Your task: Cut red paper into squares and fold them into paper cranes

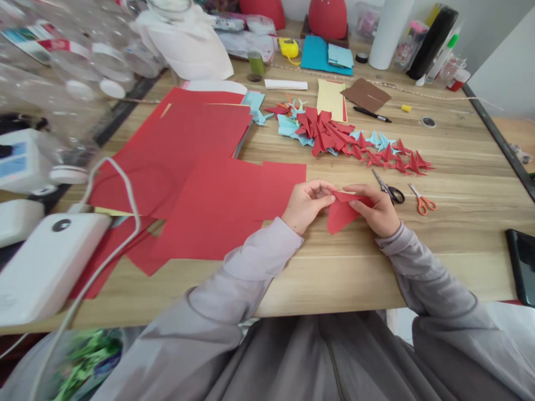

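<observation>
A small piece of red paper (pixel 340 216), partly folded, is held up between both hands just above the table. My left hand (pixel 309 201) pinches its left corner between thumb and fingers. My right hand (pixel 376 209) grips the right side, thumb in front and fingers behind, hiding part of the paper. Large red paper sheets (pixel 217 206) lie flat to the left of my left hand. Beyond my hands is a pile of folded red paper figures (pixel 326 131), with light blue ones (pixel 378 139) among them.
Black-handled scissors (pixel 390 191) and orange-handled scissors (pixel 423 201) lie right of my hands. A white power bank (pixel 54 262) with a cable sits at the left, near plastic bottles (pixel 71 106). A phone (pixel 522 262) rests at the right edge. A black pen (pixel 371 114) lies farther back.
</observation>
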The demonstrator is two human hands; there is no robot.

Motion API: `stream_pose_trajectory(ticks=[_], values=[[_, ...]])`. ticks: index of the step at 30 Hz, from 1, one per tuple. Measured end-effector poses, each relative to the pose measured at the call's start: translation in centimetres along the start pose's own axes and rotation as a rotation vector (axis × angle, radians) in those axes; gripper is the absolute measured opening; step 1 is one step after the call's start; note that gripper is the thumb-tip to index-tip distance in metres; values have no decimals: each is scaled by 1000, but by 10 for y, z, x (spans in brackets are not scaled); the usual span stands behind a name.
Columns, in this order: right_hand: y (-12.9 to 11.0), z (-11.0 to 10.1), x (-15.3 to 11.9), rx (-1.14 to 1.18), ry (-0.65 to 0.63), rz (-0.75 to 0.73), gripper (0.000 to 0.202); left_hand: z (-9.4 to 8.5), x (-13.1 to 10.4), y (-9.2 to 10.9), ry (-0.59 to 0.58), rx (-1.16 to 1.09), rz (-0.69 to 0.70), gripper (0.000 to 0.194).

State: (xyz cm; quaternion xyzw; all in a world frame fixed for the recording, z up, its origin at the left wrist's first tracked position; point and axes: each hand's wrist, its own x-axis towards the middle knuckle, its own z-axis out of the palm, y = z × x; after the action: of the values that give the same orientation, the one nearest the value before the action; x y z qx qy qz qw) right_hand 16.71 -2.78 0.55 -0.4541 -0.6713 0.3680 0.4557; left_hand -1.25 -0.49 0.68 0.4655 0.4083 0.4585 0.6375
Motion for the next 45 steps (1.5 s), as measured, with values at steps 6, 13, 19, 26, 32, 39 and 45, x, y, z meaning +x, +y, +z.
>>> stream_pose_trajectory(ticks=[6, 13, 19, 26, 32, 39, 45], values=[[0, 3, -1, 78, -6, 46, 23, 0, 0, 1, 20, -34, -59, 15], [1, 4, -2, 139, 34, 78, 20, 2, 1, 2, 33, -119, -127, 13], [-3, 4, -3, 86, 89, 78, 19, 2, 0, 3, -3, -174, -172, 18], [-4, 4, -4, -14, 78, 2, 16, 2, 0, 1, 34, -119, -137, 17], [-5, 4, -6, -44, 61, 2, 16, 3, 1, 3, 60, -149, -170, 15], [-4, 4, -9, -137, 74, -96, 18, 3, 0, 3, 9, -209, -205, 17], [-5, 3, -9, -200, 122, -94, 19, 4, -2, -1, -37, -253, -193, 23]])
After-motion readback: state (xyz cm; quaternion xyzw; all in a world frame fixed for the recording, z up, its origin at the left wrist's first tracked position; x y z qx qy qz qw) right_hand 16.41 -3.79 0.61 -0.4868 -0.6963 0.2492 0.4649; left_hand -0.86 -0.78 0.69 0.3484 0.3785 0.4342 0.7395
